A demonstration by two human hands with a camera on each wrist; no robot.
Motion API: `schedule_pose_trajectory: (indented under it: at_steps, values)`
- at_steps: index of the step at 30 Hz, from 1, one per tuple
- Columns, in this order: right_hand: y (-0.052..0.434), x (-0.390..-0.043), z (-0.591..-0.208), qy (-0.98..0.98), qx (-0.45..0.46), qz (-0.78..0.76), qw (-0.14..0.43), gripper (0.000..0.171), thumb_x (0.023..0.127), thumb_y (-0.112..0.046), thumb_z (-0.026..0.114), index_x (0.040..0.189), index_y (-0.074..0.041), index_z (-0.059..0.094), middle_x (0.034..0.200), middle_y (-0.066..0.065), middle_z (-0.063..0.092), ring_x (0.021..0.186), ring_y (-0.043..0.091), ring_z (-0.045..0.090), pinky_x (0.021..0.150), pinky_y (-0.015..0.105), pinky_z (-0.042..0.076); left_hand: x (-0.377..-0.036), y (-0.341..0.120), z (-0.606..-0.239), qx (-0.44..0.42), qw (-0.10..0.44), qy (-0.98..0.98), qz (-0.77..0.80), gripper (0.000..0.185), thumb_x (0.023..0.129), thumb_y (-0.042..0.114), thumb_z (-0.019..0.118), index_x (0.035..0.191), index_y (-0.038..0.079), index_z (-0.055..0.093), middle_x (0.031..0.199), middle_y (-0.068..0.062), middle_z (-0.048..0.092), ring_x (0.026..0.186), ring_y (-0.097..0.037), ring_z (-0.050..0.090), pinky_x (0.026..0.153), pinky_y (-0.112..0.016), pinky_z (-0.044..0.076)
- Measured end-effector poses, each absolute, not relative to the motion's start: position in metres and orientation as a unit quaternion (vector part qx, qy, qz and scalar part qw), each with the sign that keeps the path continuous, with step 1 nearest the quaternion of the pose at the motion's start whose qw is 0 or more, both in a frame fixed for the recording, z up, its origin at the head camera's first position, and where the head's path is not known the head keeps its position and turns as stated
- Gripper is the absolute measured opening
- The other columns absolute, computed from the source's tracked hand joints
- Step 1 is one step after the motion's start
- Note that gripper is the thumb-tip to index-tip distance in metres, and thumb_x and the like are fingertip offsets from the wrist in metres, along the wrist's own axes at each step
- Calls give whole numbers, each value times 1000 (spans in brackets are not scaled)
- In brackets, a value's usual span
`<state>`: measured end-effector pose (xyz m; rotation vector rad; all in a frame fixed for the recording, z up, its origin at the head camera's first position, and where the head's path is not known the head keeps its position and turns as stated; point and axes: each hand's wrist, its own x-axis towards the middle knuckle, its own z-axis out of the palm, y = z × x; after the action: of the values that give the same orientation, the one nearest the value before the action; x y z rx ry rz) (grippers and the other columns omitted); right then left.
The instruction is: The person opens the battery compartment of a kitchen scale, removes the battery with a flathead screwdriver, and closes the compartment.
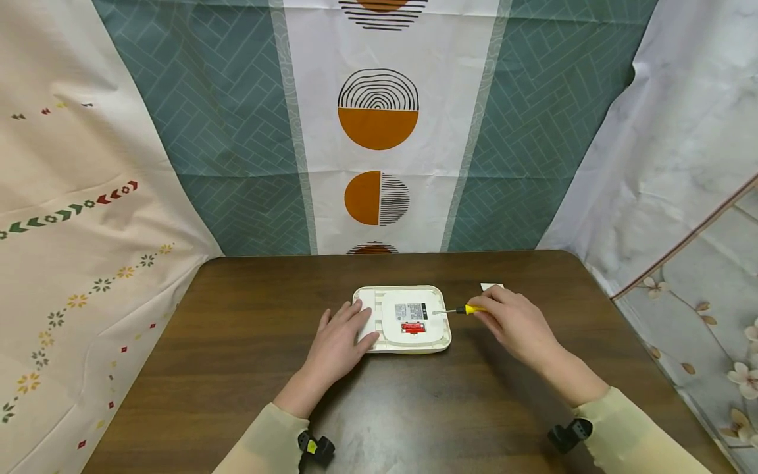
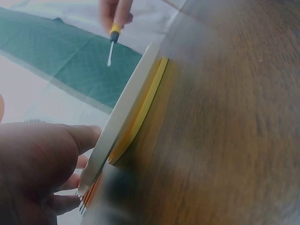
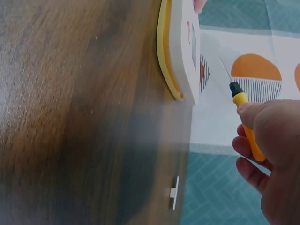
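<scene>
A white, flat device (image 1: pixel 403 319) with a yellowish rim lies face down on the brown table (image 1: pixel 237 368). Its back carries a label and red batteries (image 1: pixel 412 327) in an uncovered compartment. My left hand (image 1: pixel 340 342) rests flat on the device's left side, fingers straight (image 2: pixel 56 150). My right hand (image 1: pixel 512 322) grips a small yellow-handled screwdriver (image 1: pixel 458 310), its tip pointing left over the device's right edge. The screwdriver (image 3: pixel 243 117) hovers just off the device (image 3: pixel 180 51); in the left wrist view its tip (image 2: pixel 111 47) hangs beyond the device's rim (image 2: pixel 136 108).
A small white piece (image 1: pixel 491 286) lies on the table behind my right hand, also visible as a white piece (image 3: pixel 174 192) in the right wrist view. Patterned cloths hang behind and beside the table. The front of the table is bare wood.
</scene>
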<state>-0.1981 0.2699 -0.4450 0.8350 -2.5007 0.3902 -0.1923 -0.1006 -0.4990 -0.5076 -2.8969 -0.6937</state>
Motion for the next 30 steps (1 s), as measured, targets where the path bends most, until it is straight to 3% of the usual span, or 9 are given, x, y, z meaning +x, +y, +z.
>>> schedule_pose_trajectory:
  at_steps: [11,21,30]
  values:
    - [258,-200,-447,-899,344,119,242,33,83,0,94,111,-13,83,99,1,69,84,23,66,74,45,54,-192,-100,-500,-168,60,-957,-230,60,106,43,76,156,11,64,168,-15,51,158,-40,42,126,-73,24]
    - [251,-204,-448,-906,346,88,229,32,85,-2,94,112,-16,83,98,2,67,87,26,67,79,46,54,-193,-100,-499,-168,59,-958,-225,60,107,44,75,157,12,64,168,-15,51,158,-40,42,126,-73,24]
    - [247,-205,-447,-902,352,69,241,30,87,-6,94,113,-17,83,99,3,65,88,29,64,76,46,54,-194,-100,-500,-171,65,-957,-224,59,106,42,76,155,11,65,166,-16,52,157,-41,44,125,-74,25]
